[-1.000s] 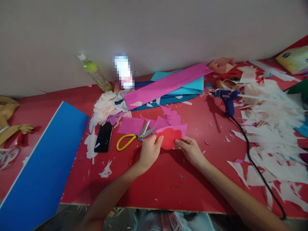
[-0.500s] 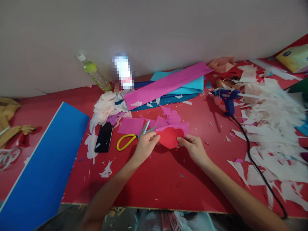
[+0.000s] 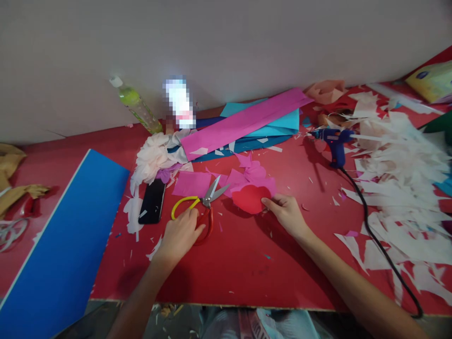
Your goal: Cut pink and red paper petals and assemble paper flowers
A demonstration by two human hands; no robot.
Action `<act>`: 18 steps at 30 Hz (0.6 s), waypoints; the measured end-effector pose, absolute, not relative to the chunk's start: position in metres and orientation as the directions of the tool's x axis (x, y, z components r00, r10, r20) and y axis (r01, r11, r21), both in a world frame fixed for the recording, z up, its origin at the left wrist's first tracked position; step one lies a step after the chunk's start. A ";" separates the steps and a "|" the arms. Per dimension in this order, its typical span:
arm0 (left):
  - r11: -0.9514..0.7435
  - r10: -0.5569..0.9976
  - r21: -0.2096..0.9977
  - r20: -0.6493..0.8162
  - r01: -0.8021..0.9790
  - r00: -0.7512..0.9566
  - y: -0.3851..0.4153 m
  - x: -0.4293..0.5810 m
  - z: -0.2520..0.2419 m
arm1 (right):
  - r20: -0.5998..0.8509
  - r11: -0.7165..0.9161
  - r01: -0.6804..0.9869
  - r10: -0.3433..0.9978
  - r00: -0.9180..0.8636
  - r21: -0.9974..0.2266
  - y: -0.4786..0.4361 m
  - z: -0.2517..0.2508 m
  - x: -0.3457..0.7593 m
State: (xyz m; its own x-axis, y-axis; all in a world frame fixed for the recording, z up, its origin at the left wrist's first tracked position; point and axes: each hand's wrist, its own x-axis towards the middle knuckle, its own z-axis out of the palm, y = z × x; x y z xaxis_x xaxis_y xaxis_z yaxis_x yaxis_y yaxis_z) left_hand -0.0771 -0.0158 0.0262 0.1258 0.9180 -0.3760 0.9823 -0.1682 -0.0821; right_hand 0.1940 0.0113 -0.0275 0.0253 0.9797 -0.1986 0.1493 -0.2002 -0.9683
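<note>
My right hand pinches the right edge of a red scalloped paper cut-out that lies over a pink paper piece on the red table. My left hand rests with curled fingers at the handles of the scissors, one yellow loop and one red loop, blades pointing up and right. Whether the left hand has a grip on the handles is unclear. More pink paper squares lie just behind the scissors.
A black phone lies left of the scissors beside a pale paper flower. Long pink and blue paper sheets and a bottle sit at the back. A blue glue gun with black cord, white scraps at right, blue board at left.
My left hand let go of the red cut-out and moved down and left to the scissor handles. My right hand still holds the cut-out, which now lies flatter on the table.
</note>
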 end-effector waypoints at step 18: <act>0.013 0.947 0.314 -0.308 0.949 0.089 0.008 -0.099 0.033 | -0.180 -0.181 0.184 0.983 0.022 -0.966 0.012 -0.027 0.195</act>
